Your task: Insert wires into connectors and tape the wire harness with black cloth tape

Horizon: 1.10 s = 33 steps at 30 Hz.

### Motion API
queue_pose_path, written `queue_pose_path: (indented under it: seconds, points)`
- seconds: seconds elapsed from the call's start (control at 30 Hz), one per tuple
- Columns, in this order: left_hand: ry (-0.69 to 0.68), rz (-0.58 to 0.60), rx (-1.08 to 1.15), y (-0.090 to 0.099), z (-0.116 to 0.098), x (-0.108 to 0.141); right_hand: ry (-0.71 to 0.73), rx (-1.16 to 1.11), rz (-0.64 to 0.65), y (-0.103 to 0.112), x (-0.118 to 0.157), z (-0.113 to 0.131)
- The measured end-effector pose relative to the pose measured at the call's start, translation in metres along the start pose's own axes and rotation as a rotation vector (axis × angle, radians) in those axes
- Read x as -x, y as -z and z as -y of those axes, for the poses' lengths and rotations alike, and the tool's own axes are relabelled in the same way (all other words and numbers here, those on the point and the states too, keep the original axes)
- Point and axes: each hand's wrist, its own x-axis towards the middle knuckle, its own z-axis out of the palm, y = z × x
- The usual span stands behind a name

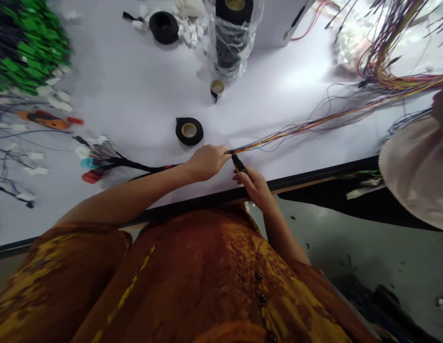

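My left hand (210, 161) is closed around a wire harness, right where its black taped part gives way to loose coloured wires (275, 138). To the left of that hand runs the taped harness branch (135, 164), ending in red, blue and white connectors (91, 176). In my right hand (255, 183), close to the table's front edge, is a roll of black tape (239, 164) seen edge-on. Its strip reaches up to the wires beside my left fingers. Another black tape roll (189, 131) lies flat just behind my left hand.
A small tape roll (217, 88) and a plastic-wrapped stack of rolls (231, 47) stand farther back. Green connectors (35, 52) and an orange cutter (46, 120) lie left. More bundled wires (382, 71) fill the right, near another person's light cap (417, 166).
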Motion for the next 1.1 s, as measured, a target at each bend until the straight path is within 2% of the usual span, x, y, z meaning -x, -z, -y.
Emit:
queue_pose_path:
  seconds: [0.1, 0.17, 0.23, 0.3, 0.4, 0.47, 0.53, 0.6, 0.63, 0.77, 0.83, 0.87, 0.9, 1.0, 1.03, 1.1]
  points:
    - [0.013, -0.002, -0.107, -0.017, 0.002, 0.001, -0.015, -0.183, 0.045, 0.003, -0.005, 0.017]
    - [-0.076, 0.026, 0.024, -0.016, 0.003, 0.001, 0.04, -0.323, 0.034, 0.005, -0.018, 0.023]
    - [-0.126, 0.056, 0.25, -0.007, 0.005, 0.0, 0.041, -0.41, 0.036, 0.011, -0.027, 0.022]
    - [-0.086, 0.146, 0.507, 0.006, 0.009, -0.001, -0.038, -0.405, 0.091, 0.02, -0.028, 0.013]
    - [-0.049, 0.352, 0.829, 0.022, 0.015, -0.005, -0.133, -0.339, 0.124, 0.031, -0.025, -0.009]
    - [-0.077, 0.47, 0.916, 0.027, 0.016, -0.009, -0.092, -0.388, 0.114, 0.031, -0.033, -0.023]
    - [-0.08, 0.532, 0.903, 0.028, 0.014, -0.011, -0.001, -0.487, 0.149, 0.023, -0.046, -0.031]
    - [-0.054, 0.485, 0.838, 0.025, 0.011, -0.011, 0.034, -0.539, 0.203, 0.014, -0.057, -0.032]
    - [-0.046, 0.413, 0.786, 0.022, 0.01, -0.01, 0.016, -0.535, 0.214, 0.009, -0.058, -0.03]
    - [-0.09, -0.031, 0.456, 0.004, 0.011, -0.007, -0.152, -0.467, 0.18, 0.0, -0.033, -0.018]
    - [-0.115, -0.16, 0.335, -0.002, 0.014, -0.01, -0.207, -0.476, 0.146, -0.001, -0.014, -0.015]
    - [-0.119, -0.147, 0.326, -0.002, 0.016, -0.013, -0.23, -0.482, 0.134, -0.002, -0.007, -0.014]
    - [-0.113, -0.086, 0.357, -0.001, 0.016, -0.015, -0.251, -0.48, 0.12, -0.003, -0.003, -0.014]
    - [-0.016, 0.197, 0.562, 0.006, 0.014, -0.023, -0.279, -0.437, 0.033, -0.01, -0.003, -0.016]
    - [0.014, 0.232, 0.619, 0.008, 0.012, -0.024, -0.274, -0.411, -0.01, -0.013, -0.007, -0.015]
    - [0.014, 0.173, 0.678, 0.008, 0.008, -0.026, -0.252, -0.33, -0.07, -0.019, -0.017, -0.014]
